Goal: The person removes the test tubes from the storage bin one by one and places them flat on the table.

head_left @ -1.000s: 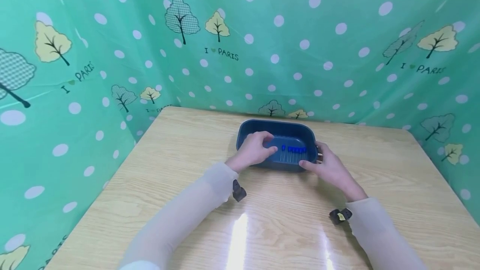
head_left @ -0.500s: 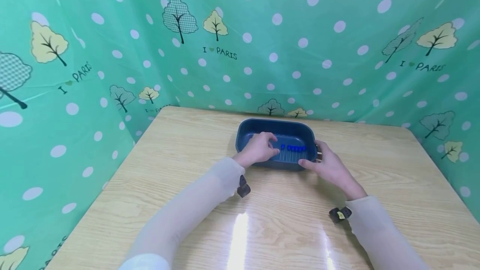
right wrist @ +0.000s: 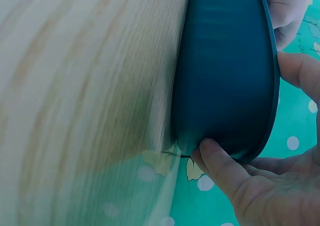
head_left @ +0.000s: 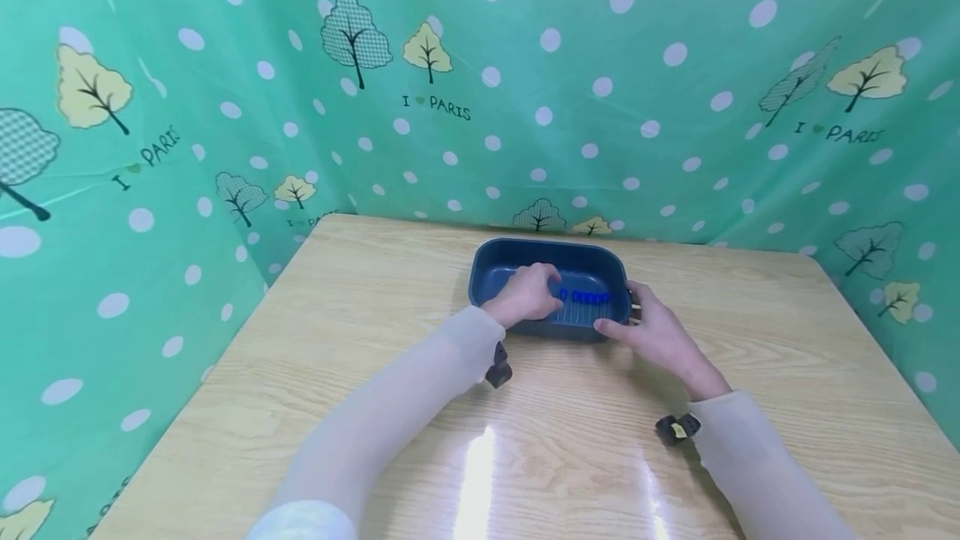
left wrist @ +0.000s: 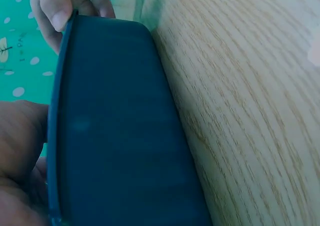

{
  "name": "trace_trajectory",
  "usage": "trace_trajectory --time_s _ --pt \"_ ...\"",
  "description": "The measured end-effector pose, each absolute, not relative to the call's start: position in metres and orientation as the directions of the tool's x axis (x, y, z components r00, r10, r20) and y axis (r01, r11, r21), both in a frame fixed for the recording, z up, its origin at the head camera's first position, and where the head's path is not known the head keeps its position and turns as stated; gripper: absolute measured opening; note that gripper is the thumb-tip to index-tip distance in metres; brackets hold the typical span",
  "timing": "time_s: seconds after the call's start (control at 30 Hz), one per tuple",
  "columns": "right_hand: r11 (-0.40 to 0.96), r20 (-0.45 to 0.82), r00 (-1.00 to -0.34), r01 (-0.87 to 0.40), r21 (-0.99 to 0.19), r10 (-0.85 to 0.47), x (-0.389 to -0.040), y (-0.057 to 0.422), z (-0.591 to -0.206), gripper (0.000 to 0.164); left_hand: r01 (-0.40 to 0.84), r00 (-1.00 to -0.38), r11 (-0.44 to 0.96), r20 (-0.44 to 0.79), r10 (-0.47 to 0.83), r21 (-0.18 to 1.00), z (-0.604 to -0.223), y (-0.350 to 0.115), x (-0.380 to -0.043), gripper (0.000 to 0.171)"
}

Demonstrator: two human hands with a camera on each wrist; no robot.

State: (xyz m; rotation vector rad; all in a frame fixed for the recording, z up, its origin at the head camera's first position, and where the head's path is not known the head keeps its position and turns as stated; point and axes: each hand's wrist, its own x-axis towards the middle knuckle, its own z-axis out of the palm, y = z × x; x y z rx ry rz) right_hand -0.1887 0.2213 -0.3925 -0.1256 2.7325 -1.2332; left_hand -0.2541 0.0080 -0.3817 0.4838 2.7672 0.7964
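Note:
A dark blue rectangular tub (head_left: 558, 330) with rounded corners stands on the table. Several small bright blue pieces (head_left: 591, 298) lie in a row on its ribbed floor, too small to identify. My left hand (head_left: 527, 294) reaches over the near wall into the tub, thumb and bent forefinger apart beside the leftmost piece. Nothing shows between those fingers; the left wrist view has this hand (left wrist: 20, 151) partly behind the rim. My right hand (head_left: 660, 336) grips the tub's right end. In the right wrist view, its thumb (right wrist: 300, 71) touches the rim and its fingers press the end wall.
The wood-grain table (head_left: 420, 440) extends around the tub, with bright light reflections near its front. A green dotted curtain (head_left: 450, 157) with tree prints hangs behind and at the sides. A small black camera (head_left: 498, 367) sits on my left wrist.
My left hand has moved right inside the tub, bringing its fingertips closer to the leftmost blue piece. My right hand keeps its grip on the tub's right end.

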Motion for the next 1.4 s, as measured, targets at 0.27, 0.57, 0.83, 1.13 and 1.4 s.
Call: trace_trajectory --time_s 0.27,0.57,0.83,1.13,1.4 --pt "0.673 -0.104 -0.987 -0.007 -0.739 -0.124 -0.189 0.222 -0.392 0.097 0.214 -0.923 0.815 -0.162 0.349 0.538 -0.384 0.018 -0.260 0.045" --pt "0.672 -0.105 -0.987 -0.006 -0.741 -0.125 -0.191 0.222 -0.391 0.096 0.218 -0.922 0.826 -0.168 0.349 0.520 -0.387 0.023 -0.266 0.043" --pt "0.675 -0.119 -0.985 0.005 -0.738 -0.123 -0.190 0.221 -0.390 0.097 0.234 -0.922 0.828 -0.153 0.355 0.510 -0.394 0.025 -0.272 0.041" --pt "0.672 -0.107 -0.986 -0.006 -0.740 -0.127 -0.191 0.221 -0.391 0.095 0.233 -0.927 0.839 -0.150 0.345 0.492 -0.397 0.028 -0.274 0.039" --pt "0.672 -0.112 -0.985 -0.003 -0.740 -0.129 -0.191 0.220 -0.392 0.097 0.219 -0.925 0.845 -0.171 0.339 0.488 -0.396 0.029 -0.272 0.037"
